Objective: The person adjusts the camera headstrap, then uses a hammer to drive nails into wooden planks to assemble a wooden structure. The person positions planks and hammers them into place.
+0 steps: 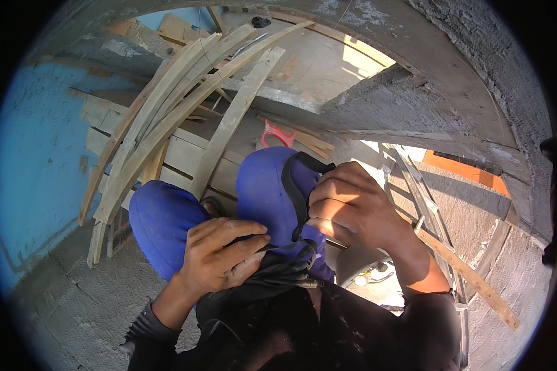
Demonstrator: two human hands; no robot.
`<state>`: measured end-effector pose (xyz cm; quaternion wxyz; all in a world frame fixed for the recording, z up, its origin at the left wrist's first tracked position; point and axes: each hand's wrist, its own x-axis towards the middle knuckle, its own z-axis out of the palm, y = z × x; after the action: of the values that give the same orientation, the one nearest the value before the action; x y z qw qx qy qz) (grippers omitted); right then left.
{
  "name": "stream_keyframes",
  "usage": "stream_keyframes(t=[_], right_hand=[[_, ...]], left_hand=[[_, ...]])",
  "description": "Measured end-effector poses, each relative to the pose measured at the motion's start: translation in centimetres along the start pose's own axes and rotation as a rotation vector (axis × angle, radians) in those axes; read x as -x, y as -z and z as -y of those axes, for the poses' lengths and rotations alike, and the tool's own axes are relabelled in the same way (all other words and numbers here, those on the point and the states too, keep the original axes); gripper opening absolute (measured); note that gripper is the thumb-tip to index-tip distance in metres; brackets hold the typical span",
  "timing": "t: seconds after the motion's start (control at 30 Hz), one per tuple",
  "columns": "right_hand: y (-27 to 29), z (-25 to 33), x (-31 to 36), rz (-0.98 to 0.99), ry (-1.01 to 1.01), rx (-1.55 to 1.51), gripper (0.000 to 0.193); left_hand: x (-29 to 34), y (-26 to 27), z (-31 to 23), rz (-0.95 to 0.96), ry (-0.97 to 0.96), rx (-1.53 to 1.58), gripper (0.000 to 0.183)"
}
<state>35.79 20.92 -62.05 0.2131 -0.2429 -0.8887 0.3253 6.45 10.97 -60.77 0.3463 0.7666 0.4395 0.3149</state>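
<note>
A black strap (288, 183) loops over my right knee in its blue trouser leg (260, 176) and runs down toward my lap. My right hand (353, 207) is closed on the strap's upper end, its fingers bent tightly together. Lower and to the left, my left hand (220, 255) has curled fingers with the thumb against them, at a thin dark part of the strap by my thigh. Its exact grip is partly hidden. Bunched black material (275, 266) lies in my lap just below both hands.
Long wooden boards (173, 117) lean at the left, beside a blue wall (40, 148). Beyond my knees lies a red handle (277, 133), perhaps a saw's. A grey bucket (354, 263) stands close to my right forearm. A wooden strip (467, 278) slants at the right.
</note>
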Motion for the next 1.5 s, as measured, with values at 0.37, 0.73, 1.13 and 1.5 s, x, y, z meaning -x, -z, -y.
stream_keyframes(t=[0.37,0.73,1.13,1.5], right_hand=[[-0.3,2.1,1.7,-0.184,0.13,0.263,0.016],[3.1,2.5,1.0,-0.184,-0.05,-0.021,0.037],[4.5,3.1,0.7,0.094,-0.493,-0.369,0.022],[2.3,3.6,0.8,0.175,-0.614,-0.665,0.016]], left_hand=[[-4.8,0.2,-3.9,0.238,0.741,0.647,0.043],[-5.4,-2.0,-3.8,0.161,0.568,0.567,0.043],[-4.2,-2.1,-4.1,0.031,0.385,0.222,0.043],[-4.0,-2.4,-3.5,0.057,0.31,0.287,0.043]])
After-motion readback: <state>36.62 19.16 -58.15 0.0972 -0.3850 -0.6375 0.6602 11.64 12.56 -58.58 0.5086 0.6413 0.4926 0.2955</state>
